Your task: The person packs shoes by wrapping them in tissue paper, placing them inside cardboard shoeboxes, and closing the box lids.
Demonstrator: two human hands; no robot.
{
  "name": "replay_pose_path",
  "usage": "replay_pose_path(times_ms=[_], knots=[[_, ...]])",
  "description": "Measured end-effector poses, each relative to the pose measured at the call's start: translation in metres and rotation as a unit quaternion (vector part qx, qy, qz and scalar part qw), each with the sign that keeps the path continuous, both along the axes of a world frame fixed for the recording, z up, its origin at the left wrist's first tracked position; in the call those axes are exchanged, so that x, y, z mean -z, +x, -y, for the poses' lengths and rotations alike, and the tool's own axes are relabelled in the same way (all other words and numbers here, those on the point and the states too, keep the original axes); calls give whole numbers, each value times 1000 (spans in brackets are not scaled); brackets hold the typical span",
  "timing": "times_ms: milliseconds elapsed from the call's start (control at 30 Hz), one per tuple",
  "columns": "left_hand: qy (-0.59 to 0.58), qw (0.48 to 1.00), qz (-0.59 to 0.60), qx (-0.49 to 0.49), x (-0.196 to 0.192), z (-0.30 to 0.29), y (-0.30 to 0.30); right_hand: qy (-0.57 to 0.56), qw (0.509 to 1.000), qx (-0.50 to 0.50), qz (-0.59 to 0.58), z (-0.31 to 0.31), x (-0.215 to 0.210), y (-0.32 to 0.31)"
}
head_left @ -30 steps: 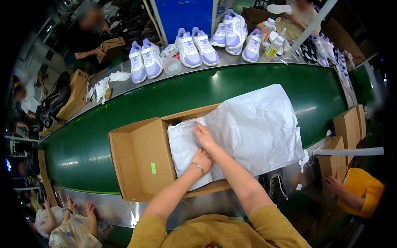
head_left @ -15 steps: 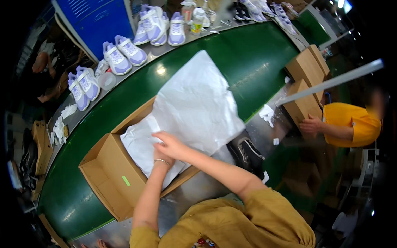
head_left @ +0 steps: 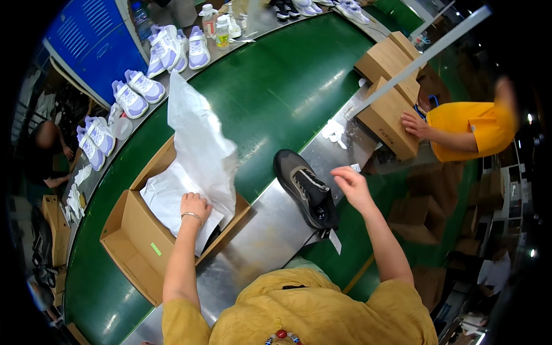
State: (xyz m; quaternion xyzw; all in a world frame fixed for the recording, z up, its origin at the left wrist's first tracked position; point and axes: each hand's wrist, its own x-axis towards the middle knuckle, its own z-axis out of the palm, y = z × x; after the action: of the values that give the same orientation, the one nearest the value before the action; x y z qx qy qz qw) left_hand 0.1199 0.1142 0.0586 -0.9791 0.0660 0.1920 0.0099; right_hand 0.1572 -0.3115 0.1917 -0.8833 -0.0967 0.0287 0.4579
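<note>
My left hand (head_left: 195,208), with a bracelet at the wrist, presses down on white wrapping paper (head_left: 202,129) with its fingers bent into it. The paper lines an open cardboard shoe box (head_left: 144,236), and its far part stands up loosely. Something dark shows under the paper's near edge; what it is stays mostly hidden. To the right, a black and grey shoe (head_left: 305,187) rests on the metal ledge. My right hand (head_left: 352,185) hovers just right of the shoe, apart from it, holding nothing, with its fingers stretched toward it.
A green conveyor belt (head_left: 276,75) curves behind the box, bordered by a metal ledge (head_left: 247,238). White and lilac shoes (head_left: 131,95) and bottles (head_left: 222,31) line its far side. At right, a co-worker's hand (head_left: 415,125) touches cardboard boxes (head_left: 391,118), near a slanting metal bar (head_left: 425,57).
My right hand has left the paper and moved right, next to the black shoe. The paper's raised part has folded back leftward. My left hand stays on the paper. The view has shifted right.
</note>
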Motion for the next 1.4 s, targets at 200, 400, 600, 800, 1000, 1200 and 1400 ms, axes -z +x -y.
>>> replay_pose_path(times_ms=[200, 400, 600, 800, 1000, 1200, 1400], knots=[[-34, 998, 18, -44, 36, 5, 9, -4, 996, -43, -73, 7, 39, -17], [-453, 885, 22, -111, 186, -103, -37, 22, 1000, -21, -4, -9, 48, -46], [-413, 909, 8, -56, 178, -91, -32, -97, 987, -36, 126, -11, 53, -65], [-367, 930, 0, -14, 161, -73, -27, -148, 966, -56, 204, -10, 54, -55], [-313, 949, -10, 15, 141, -60, -30, -218, 934, -65, 275, -17, 60, -49], [-261, 965, -7, 22, 123, -26, -7, -206, 951, -68, 222, -17, 44, -52], [-194, 981, -8, -22, 97, 13, 8, -196, 971, -86, 107, -20, -6, 17]])
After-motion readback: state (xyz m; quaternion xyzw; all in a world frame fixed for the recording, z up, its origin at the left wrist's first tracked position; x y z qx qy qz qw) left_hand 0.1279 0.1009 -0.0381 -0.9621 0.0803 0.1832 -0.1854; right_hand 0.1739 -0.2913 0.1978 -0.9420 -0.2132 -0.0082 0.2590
